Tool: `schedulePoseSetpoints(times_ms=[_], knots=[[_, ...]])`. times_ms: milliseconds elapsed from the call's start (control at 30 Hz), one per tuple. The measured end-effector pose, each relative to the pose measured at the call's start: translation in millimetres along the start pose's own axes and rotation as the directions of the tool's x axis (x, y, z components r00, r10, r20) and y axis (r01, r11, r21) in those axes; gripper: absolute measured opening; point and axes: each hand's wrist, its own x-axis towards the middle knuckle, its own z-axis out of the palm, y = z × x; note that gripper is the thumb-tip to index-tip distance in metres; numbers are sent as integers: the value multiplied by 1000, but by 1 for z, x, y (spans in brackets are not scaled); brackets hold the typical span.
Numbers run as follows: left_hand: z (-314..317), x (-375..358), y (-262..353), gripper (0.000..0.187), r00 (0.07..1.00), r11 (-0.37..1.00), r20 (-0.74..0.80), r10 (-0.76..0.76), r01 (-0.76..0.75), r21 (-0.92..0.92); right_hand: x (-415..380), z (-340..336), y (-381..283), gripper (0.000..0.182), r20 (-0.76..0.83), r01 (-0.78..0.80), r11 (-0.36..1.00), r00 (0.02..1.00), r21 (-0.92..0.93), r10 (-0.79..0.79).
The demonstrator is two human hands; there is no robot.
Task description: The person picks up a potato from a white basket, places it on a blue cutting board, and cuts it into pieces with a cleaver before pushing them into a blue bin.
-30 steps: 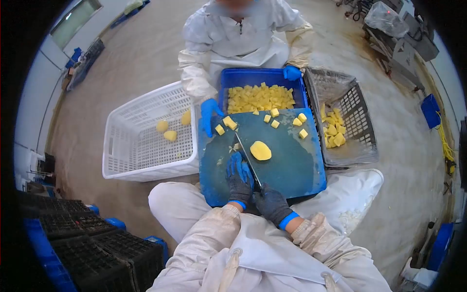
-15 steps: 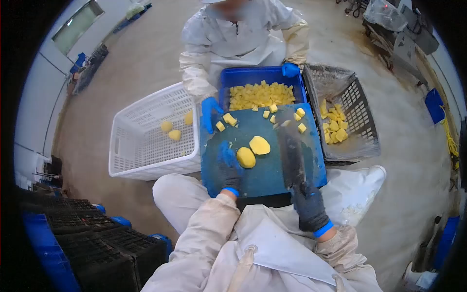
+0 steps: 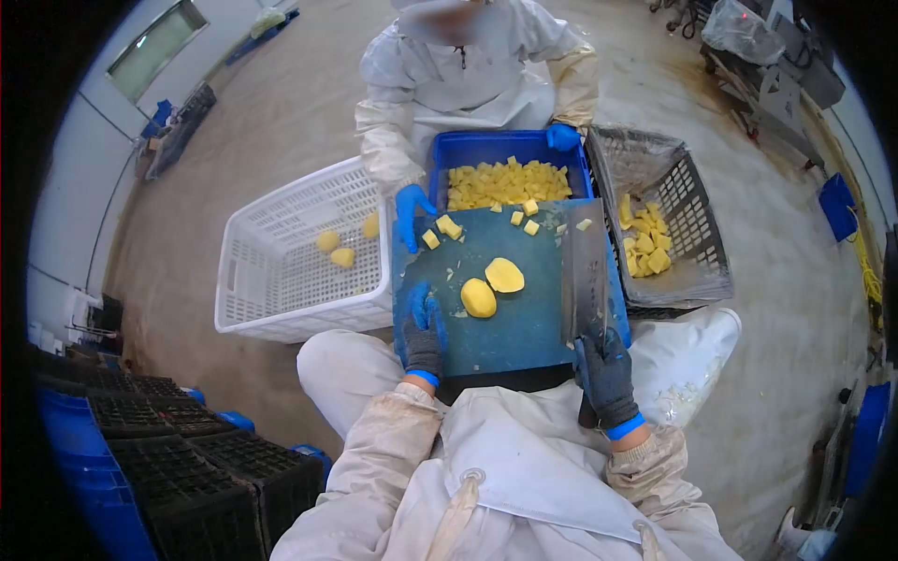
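Observation:
My right hand [image 3: 606, 374], in a dark glove, is closed round the handle of a broad cleaver [image 3: 586, 276]. Its blade lies along the right side of the blue-green cutting board [image 3: 524, 337]. At the board's left edge my left hand [image 3: 424, 327] rests with fingers stretched out, holding nothing. Between the hands are two peeled potato halves: one [image 3: 478, 298] rounded side up, the other [image 3: 505, 275] showing a pale flat face. Several potato cubes [image 3: 449, 226] lie along the far edge. A small pale piece [image 3: 584, 224] is by the blade's tip.
Opposite me sits a co-worker [image 3: 463, 75], one blue-gloved hand [image 3: 412, 215] on the board's left edge, the other on a blue bin [image 3: 505, 140] of potato cubes. A white crate [image 3: 299, 323] with several potatoes stands left; a dark crate [image 3: 706, 234] with potato pieces stands right.
My right hand has moved the cleaver a little right, toward the board's edge. My left hand has drawn back left from the potato halves. Fewer cubes lie at the far right.

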Motion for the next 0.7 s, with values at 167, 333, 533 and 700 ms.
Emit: schedulePoseSetpoints(times_ms=[167,333,533,700], knots=[[-3,-3,4,33,999,998,19,31,-33,60,-3,3,-1,9,26,-23,994,999,109,20],[-3,-4,-1,32,999,999,-3,49,-49,18,-6,5,-9,9,42,-38,992,999,121,33],[0,-4,-4,31,999,999,-3,40,-40,12,-8,4,-13,9,59,-91,983,995,160,82],[1,-3,-3,31,1000,999,11,23,-23,36,-10,2,-18,9,58,-165,975,986,152,157]])
